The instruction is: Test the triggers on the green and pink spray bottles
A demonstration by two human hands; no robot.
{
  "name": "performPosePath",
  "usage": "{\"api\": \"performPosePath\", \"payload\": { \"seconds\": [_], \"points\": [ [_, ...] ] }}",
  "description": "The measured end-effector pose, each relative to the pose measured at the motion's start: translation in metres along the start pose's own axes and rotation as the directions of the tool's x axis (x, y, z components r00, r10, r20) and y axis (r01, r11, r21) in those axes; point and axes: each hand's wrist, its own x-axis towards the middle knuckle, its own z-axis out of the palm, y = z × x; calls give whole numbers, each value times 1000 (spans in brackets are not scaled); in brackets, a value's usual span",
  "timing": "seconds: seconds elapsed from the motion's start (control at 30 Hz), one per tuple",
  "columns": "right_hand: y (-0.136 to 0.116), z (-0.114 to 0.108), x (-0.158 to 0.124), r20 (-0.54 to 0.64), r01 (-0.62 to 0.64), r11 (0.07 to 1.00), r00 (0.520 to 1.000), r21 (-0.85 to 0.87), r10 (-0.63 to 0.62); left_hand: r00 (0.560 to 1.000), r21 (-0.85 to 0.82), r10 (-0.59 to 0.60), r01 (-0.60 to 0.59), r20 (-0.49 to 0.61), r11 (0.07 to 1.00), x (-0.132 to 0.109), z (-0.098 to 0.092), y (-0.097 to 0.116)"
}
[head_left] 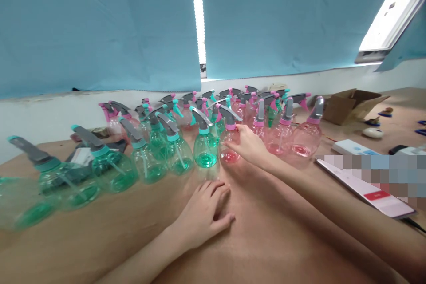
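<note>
My right hand (pixel 248 144) is at a pink spray bottle (pixel 229 156) in the front row, its fingers against the bottle's neck and side. My left hand (pixel 204 213) rests on the wooden table with fingers spread and nothing in it. Just left of the pink bottle stands a green spray bottle (pixel 205 155) with a grey and teal head. More green bottles line the front row to the left, and several pink ones, such as a pink bottle (pixel 306 140), stand to the right. Behind them are more bottles of both colours.
An open cardboard box (pixel 342 108) sits at the back right. Nearer are a white power strip (pixel 356 147), a white mouse (pixel 372 132) and a tablet (pixel 362 188) with a cable. Blue cloth (pixel 100 26) hangs behind the table (pixel 266 239).
</note>
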Motion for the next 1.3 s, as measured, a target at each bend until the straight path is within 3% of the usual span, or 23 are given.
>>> {"api": "performPosePath", "payload": {
  "seconds": [0.23, 0.4, 0.53, 0.67, 0.83, 1.07, 1.3],
  "points": [
    [0, -6, -6, 2, 24, 1000, 1000, 18, -24, 1000, 6, -2, 2, 3, 1000, -2, 1, 0],
    [0, -32, -27, -20, 47, 999, 999, -14, -47, 1000, 11, -5, 5, 14, 1000, -1, -1, 0],
    [20, -61, -44, -70, 69, 997, 995, -15, -70, 1000, 15, 3, -3, 16, 1000, 0, -2, 0],
    [46, -77, -48, -119, 6, 998, 993, -66, -14, 1000, 12, 4, -4, 4, 1000, 0, -2, -1],
    [60, -70, -35, -102, -80, 993, 992, -86, 71, 1000, 16, 3, -2, -7, 1000, 0, -2, -2],
    [50, -46, -11, -48, -219, 963, 976, -156, 214, 1000, 11, 13, -13, -22, 1000, 1, -1, -3],
    [44, -37, -3, -69, -240, 950, 971, -199, 231, 1000, 20, 9, -9, -11, 1000, 0, -1, -3]
  ]
}}
